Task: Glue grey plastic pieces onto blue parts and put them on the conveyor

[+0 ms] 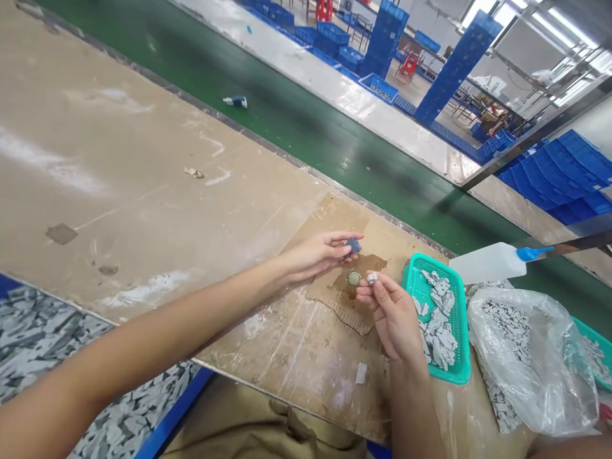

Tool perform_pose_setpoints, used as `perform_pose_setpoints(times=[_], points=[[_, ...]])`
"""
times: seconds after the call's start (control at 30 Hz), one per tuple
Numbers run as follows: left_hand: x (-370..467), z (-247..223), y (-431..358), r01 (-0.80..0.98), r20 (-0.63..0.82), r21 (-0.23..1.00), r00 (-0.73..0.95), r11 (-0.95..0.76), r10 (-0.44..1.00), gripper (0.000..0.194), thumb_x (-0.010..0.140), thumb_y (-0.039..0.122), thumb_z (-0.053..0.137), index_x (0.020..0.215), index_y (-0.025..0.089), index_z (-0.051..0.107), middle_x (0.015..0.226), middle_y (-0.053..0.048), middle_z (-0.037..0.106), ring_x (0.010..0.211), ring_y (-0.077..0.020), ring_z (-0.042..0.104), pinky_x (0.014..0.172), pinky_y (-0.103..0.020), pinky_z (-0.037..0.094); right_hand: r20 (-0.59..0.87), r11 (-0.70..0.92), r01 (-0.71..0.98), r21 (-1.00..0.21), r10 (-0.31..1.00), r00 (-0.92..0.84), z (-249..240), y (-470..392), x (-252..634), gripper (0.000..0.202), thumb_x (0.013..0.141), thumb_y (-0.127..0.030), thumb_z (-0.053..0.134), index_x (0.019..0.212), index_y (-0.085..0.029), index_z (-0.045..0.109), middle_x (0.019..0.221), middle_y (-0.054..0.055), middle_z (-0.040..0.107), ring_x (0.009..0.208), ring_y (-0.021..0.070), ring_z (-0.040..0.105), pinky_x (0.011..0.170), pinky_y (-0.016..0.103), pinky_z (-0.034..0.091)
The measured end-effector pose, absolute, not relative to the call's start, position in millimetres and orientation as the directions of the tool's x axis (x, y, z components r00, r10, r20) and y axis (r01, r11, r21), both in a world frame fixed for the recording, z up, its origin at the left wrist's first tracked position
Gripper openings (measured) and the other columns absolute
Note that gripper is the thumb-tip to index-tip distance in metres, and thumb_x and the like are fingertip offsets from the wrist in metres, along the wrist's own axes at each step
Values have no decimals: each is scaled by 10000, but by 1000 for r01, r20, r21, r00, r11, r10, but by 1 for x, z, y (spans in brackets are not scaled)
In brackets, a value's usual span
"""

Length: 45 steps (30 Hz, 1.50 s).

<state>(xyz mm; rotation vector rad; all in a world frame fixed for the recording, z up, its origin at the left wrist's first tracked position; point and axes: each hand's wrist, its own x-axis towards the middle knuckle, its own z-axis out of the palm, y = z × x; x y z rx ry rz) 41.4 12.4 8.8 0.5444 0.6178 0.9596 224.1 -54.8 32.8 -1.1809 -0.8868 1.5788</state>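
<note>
Over a cardboard piece on the bench, my left hand [340, 250] pinches a small dark blue-grey block [352, 246] between thumb and fingers. Close by on the right, my right hand [389, 303] is closed on a small white-grey piece [371, 278] at the fingertips. Between the two hands, a small round pot [354, 278] with a pale top rests on the torn cardboard [351, 313]. Just right of my right hand stands a green plastic basket [461, 338], holding many white-grey pieces [440, 344].
A white squeeze bottle [490, 264] with a blue nozzle lies behind a clear plastic bag [535, 357] of small pieces. A green conveyor belt [296, 121] runs beyond the bench, carrying a dark-and-white piece [236, 101]. Grey pieces fill a blue bin [176, 411] at lower left.
</note>
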Motion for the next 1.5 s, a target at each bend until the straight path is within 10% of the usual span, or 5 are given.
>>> perform_pose_setpoints(times=[0.23,0.37,0.57,1.0,1.5], points=[[35,8,21,-601,-263,655,387,458,884,320,830,-26,614,1112,100,699,915,-90,713,840,-140,694,970,-309,493,-124,-127,16,-992,984,125,29,-58,226,322,746,-450,781,932,-188,750,755,31,716,624,140,623,576,281,540],[33,13,22,-581,-292,684,336,441,895,310,823,-14,622,1103,94,699,852,-81,718,811,-146,700,937,-302,519,198,-11,399,-917,855,480,46,-62,280,344,785,-442,745,1009,-181,737,746,31,719,590,163,639,590,313,549],[33,15,25,-549,-343,715,263,433,902,263,826,26,613,1029,142,733,850,-34,747,814,-131,713,843,-215,551,314,-346,621,-704,633,708,49,-113,385,371,787,-517,719,987,-206,750,916,112,765,818,302,714,684,392,568],[49,21,19,-445,-437,766,168,463,884,286,805,-13,598,955,166,764,840,-51,755,764,-144,734,701,-131,594,317,-488,665,-566,615,722,30,-141,387,450,809,-491,642,993,-107,787,852,130,778,711,264,702,648,318,544],[34,37,23,-499,-411,755,144,424,900,331,806,-72,560,986,133,746,822,-61,731,742,-127,689,682,-141,585,143,-257,898,-358,935,325,17,-53,336,150,800,-203,607,811,-169,753,832,112,682,849,258,625,809,352,441]])
